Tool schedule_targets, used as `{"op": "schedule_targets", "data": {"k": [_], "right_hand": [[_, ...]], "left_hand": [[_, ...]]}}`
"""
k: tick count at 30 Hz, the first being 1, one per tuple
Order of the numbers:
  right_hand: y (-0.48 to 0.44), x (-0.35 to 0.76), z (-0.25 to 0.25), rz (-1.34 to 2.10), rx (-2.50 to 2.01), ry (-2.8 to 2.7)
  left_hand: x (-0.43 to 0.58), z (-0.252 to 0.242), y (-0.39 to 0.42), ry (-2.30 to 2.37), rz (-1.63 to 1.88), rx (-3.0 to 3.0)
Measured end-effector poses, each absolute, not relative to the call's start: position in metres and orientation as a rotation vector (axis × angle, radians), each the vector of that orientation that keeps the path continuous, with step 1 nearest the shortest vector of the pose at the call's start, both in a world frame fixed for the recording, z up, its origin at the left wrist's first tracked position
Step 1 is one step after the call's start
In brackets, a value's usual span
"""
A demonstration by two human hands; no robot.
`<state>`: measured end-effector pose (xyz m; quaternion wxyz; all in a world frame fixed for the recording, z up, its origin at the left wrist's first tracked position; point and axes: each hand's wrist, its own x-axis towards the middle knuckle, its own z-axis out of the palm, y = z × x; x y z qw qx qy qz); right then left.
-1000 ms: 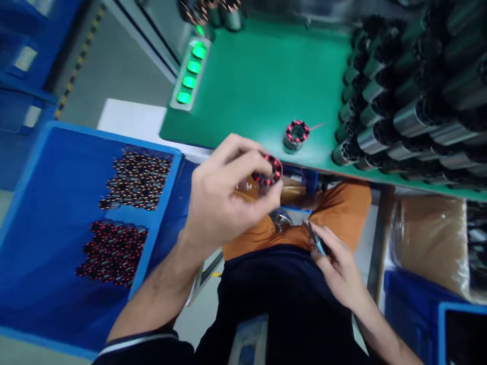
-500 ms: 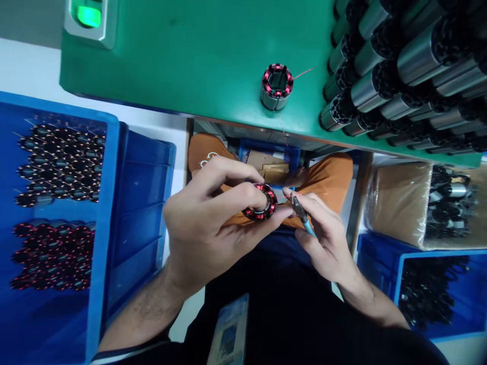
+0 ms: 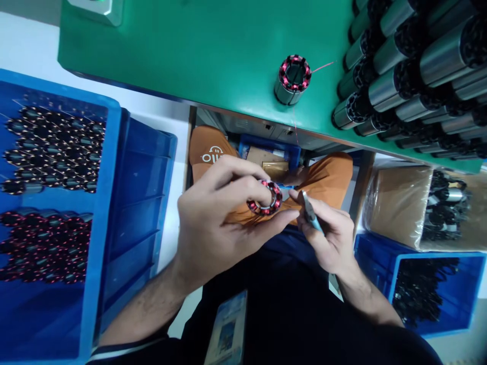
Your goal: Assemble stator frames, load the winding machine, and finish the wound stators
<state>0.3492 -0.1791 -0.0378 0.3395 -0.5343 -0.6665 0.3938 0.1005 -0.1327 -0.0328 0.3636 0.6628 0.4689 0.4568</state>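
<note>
Holds red-wound stator [image 3: 262, 210] in left hand [image 3: 216, 218], threaded around a curled finger [image 3: 249, 188]; grips blue-handled snips [image 3: 312, 217] in right hand [image 3: 332, 235], just beside left thumb [image 3: 282, 223]. Could nick winding [image 3: 277, 194] or thumb through slip of snips.

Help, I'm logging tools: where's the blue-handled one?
In the head view, right of centre, the right hand holds the blue-handled tool beside the ring in the left hand.

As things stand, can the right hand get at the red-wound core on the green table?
Probably yes: the core stands upright near the edge of the green table, its near side unblocked. The right hand has a blue-handled tool in its grip, which may need setting down first.
</note>
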Motion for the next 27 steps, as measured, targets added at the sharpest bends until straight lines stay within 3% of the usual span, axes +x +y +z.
{"op": "schedule_targets", "data": {"k": [7,14,27], "right_hand": [[-0.169,0.360,-0.051,0.679,-1.494,-1.901],[-0.168,0.352,-0.054,0.371,-1.481,-1.941],[-0.171,0.363,-0.059,0.587,-1.527,-1.860]], "left_hand": [[0.117,-0.050,-0.122,1.035,1.125,0.861],[0.140,-0.046,-0.117,0.915,1.090,0.666],[0.153,-0.052,-0.123,0.933,1.118,0.661]]}}
